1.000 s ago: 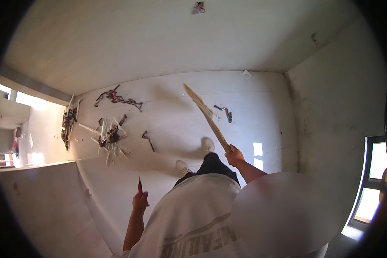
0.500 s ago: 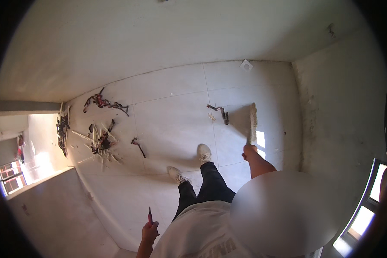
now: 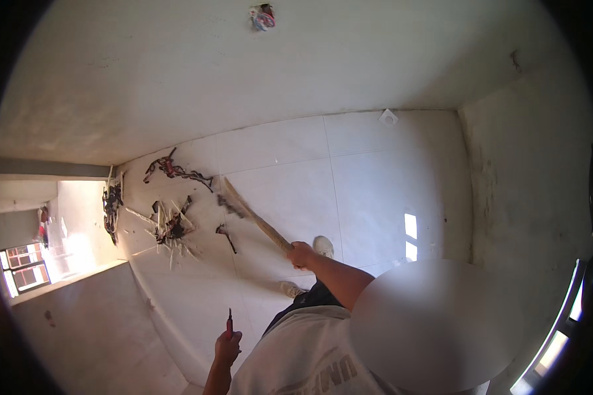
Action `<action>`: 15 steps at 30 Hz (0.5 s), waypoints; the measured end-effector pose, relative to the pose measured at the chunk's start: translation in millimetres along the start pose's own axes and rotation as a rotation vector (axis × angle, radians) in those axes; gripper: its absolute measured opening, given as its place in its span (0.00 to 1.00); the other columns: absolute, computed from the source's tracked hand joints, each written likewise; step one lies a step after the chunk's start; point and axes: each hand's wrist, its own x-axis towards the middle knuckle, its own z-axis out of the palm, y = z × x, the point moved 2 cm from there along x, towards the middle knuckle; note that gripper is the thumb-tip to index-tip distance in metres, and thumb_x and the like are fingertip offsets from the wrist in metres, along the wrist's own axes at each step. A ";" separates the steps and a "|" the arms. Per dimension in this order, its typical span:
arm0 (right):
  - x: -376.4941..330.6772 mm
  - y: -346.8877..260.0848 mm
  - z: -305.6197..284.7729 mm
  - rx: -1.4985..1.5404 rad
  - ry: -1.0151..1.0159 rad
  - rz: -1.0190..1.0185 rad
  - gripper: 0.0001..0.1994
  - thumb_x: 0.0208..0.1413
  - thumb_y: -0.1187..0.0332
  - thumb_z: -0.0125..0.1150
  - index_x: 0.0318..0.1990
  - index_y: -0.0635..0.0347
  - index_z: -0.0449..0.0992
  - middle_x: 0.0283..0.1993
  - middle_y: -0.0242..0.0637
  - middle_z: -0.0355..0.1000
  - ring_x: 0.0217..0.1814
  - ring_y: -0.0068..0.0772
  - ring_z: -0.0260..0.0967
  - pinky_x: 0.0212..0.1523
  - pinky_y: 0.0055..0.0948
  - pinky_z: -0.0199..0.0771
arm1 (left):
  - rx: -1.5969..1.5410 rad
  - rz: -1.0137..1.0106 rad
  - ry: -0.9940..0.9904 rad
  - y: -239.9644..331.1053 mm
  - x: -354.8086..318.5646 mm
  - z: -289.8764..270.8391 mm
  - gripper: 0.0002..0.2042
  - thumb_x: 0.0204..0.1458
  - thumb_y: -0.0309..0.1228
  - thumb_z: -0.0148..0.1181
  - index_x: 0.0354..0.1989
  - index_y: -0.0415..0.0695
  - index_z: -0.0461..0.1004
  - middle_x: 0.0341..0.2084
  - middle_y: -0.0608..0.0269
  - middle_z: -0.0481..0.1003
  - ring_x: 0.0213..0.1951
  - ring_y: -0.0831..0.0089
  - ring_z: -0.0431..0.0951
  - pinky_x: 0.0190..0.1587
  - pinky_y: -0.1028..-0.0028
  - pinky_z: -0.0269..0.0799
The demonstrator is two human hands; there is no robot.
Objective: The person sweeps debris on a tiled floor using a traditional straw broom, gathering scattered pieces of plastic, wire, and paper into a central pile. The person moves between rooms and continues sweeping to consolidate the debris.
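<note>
A long wooden stick (image 3: 254, 220) is gripped in the closed right hand (image 3: 301, 255), angled over the tiled floor (image 3: 349, 197). A red-handled tool (image 3: 229, 324) is clasped upright in the left hand (image 3: 227, 347). Cable scraps (image 3: 171, 224) are scattered near the floor's left edge.

The right hand (image 3: 301, 254) grips a wooden stick (image 3: 254, 216) that slants over the floor (image 3: 369, 191) toward scrap piles (image 3: 171, 224) by the left wall. The left hand (image 3: 228, 345), lower, holds a small tool (image 3: 229, 322). Two shoes (image 3: 322, 246) stand mid-floor.
</note>
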 end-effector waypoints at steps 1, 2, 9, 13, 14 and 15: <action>0.1 2.0 -7.8 -0.053 0.026 -0.110 0.14 0.53 0.65 0.58 0.47 0.54 0.72 0.29 0.39 0.75 0.22 0.38 0.72 0.21 0.38 0.71 | -0.032 -0.007 -0.003 -6.3 1.9 -4.1 0.13 0.54 0.39 0.61 0.29 0.40 0.73 0.16 0.69 0.68 0.18 0.77 0.70 0.20 0.71 0.72; 5.4 12.6 -15.6 -0.110 0.047 -0.222 0.16 0.52 0.64 0.58 0.49 0.54 0.72 0.30 0.39 0.75 0.24 0.39 0.72 0.24 0.39 0.73 | -0.068 -0.016 -0.003 -14.8 3.9 -9.4 0.13 0.54 0.39 0.61 0.29 0.40 0.72 0.16 0.69 0.68 0.18 0.77 0.70 0.20 0.71 0.72; 31.5 94.6 -73.7 -0.883 0.411 -0.305 0.17 0.56 0.68 0.56 0.54 0.53 0.70 0.55 0.52 0.70 0.48 0.52 0.75 0.46 0.45 0.74 | -0.280 -0.037 -0.029 -113.9 55.3 -43.2 0.14 0.54 0.41 0.63 0.31 0.41 0.74 0.17 0.69 0.68 0.18 0.77 0.69 0.22 0.72 0.71; 72.2 72.5 -9.6 -0.392 0.284 0.085 0.07 0.57 0.70 0.58 0.29 0.61 0.74 0.36 0.51 0.73 0.29 0.44 0.76 0.18 0.47 0.69 | -0.327 -0.082 -0.064 -173.2 99.3 -74.9 0.16 0.53 0.44 0.65 0.33 0.41 0.76 0.17 0.68 0.70 0.19 0.76 0.70 0.23 0.72 0.70; 64.2 47.4 22.9 -0.073 0.357 0.172 0.10 0.57 0.70 0.57 0.25 0.62 0.72 0.31 0.50 0.72 0.26 0.42 0.75 0.15 0.46 0.67 | -0.314 -0.090 -0.058 -187.6 109.6 -86.5 0.16 0.52 0.44 0.65 0.32 0.41 0.76 0.17 0.68 0.70 0.19 0.76 0.71 0.23 0.72 0.70; 78.5 37.9 62.8 -0.035 0.342 0.209 0.07 0.58 0.69 0.54 0.30 0.61 0.74 0.31 0.48 0.73 0.30 0.42 0.75 0.18 0.44 0.68 | -0.299 -0.084 -0.054 -198.2 125.7 -98.3 0.17 0.52 0.45 0.65 0.32 0.42 0.76 0.18 0.68 0.70 0.19 0.75 0.71 0.23 0.72 0.70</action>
